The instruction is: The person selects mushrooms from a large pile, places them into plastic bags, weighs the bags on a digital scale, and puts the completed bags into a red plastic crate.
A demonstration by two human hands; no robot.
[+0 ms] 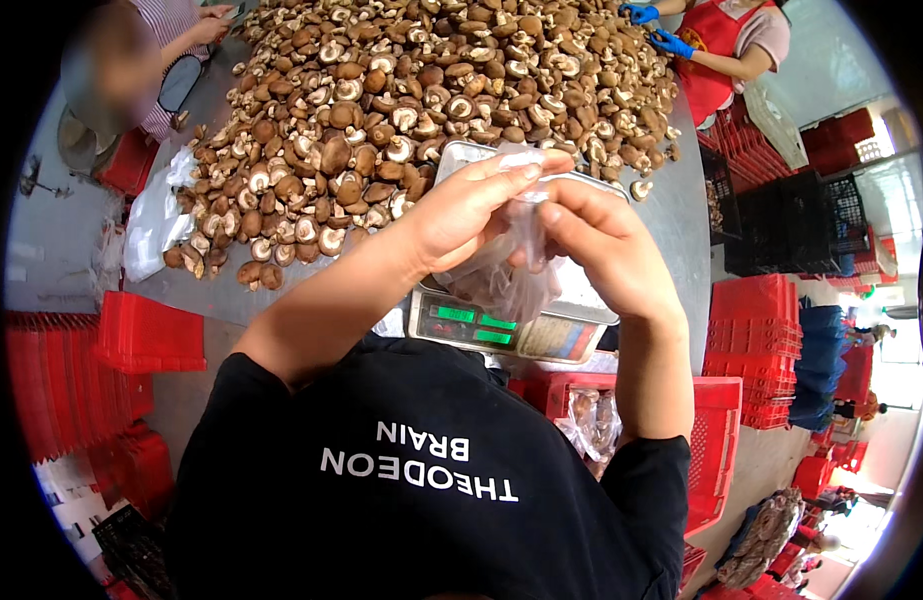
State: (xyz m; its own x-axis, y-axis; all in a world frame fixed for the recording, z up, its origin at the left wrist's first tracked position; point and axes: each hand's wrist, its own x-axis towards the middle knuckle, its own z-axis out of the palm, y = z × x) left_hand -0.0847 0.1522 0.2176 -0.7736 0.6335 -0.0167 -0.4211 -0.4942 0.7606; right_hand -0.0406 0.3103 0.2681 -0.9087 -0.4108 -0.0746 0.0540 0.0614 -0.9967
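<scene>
A clear plastic bag (532,232) is gathered between my two hands, above a digital weighing scale (469,330) with lit green displays. My left hand (469,206) grips the twisted top of the bag from the left, fingers pointing right. From the other side, my right hand (604,232) pinches the bag's neck between thumb and fingers. The bag's lower part hangs over the scale's metal pan (461,154); its contents are hard to make out. Just beyond the pan lies a large heap of shiitake mushrooms (401,112), caps and pale stems mixed.
Flat plastic bags (157,225) lie at the left of the metal table (686,247). By my right arm, a red crate (713,450) holds filled bags (592,420). Stacked red crates (754,352) stand right. Across the table are a blue-gloved person (720,56) and another person (180,34).
</scene>
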